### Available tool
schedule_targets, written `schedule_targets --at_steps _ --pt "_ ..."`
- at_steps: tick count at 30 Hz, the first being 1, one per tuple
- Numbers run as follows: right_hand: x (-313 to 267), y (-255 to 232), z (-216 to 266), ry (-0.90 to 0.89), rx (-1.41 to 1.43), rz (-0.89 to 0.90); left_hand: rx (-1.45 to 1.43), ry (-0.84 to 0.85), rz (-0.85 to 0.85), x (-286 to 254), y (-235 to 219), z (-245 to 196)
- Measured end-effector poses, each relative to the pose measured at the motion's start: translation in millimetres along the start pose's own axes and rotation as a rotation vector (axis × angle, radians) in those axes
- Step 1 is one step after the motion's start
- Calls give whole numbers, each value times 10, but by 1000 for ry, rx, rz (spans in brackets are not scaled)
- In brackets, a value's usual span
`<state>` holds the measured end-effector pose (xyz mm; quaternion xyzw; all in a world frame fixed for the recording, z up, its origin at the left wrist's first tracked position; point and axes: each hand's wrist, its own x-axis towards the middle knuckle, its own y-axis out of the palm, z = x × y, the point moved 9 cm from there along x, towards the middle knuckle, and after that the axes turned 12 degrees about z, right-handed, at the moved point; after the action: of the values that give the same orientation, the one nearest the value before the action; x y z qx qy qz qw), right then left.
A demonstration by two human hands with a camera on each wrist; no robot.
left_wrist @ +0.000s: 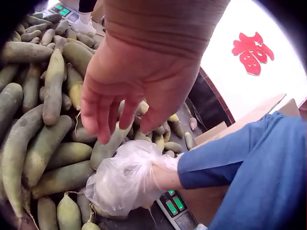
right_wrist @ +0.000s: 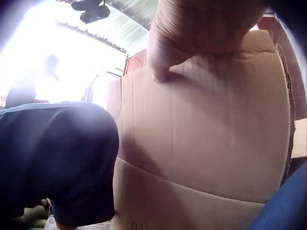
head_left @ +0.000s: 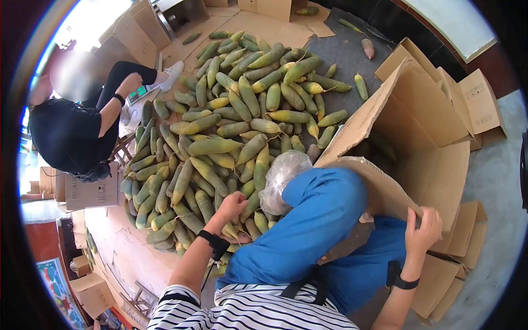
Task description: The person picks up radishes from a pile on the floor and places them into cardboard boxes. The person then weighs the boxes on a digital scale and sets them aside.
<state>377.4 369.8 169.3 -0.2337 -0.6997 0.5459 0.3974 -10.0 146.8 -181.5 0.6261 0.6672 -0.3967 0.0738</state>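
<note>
My left hand point(head_left: 234, 207) hovers over the near edge of a big heap of green radishes point(head_left: 214, 146). In the left wrist view its fingers point(left_wrist: 103, 117) hang loosely bent with nothing held, above a foot wrapped in a clear plastic bag point(left_wrist: 127, 177). On the right, my right hand point(head_left: 424, 230) grips the top edge of a flap of a tall open cardboard box point(head_left: 434, 165). The thumb point(right_wrist: 160, 72) presses on one face of that flap in the right wrist view; the other fingers are hidden behind it. Some radishes point(head_left: 382, 147) lie in shadow inside the box.
A digital scale point(left_wrist: 175, 206) with lit green displays sits low beside the bagged foot. Another person in black point(head_left: 71, 132) sits left of the heap, near a second scale point(head_left: 137, 94). Flattened cardboard point(head_left: 445, 280) and other boxes point(head_left: 478, 104) stand at right.
</note>
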Motion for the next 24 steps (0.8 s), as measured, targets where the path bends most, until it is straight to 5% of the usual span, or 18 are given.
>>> schedule_targets --at_steps 5,12,17,18,20,24 --pt "6 4 28 5 15 13 189 17 -280 591 -176 -7" --pt "-27 83 -32 37 3 104 364 37 -464 1429 -460 -485" --pt "-12 87 -20 20 19 119 802 212 -549 1956 -436 -827" --pt "-17 95 -21 19 14 124 797 212 -545 2009 -455 -849" --pt "-21 98 -35 25 7 130 820 93 -264 2237 -354 -738" --pt "-13 95 -28 30 10 120 991 14 -92 2331 -275 -700"
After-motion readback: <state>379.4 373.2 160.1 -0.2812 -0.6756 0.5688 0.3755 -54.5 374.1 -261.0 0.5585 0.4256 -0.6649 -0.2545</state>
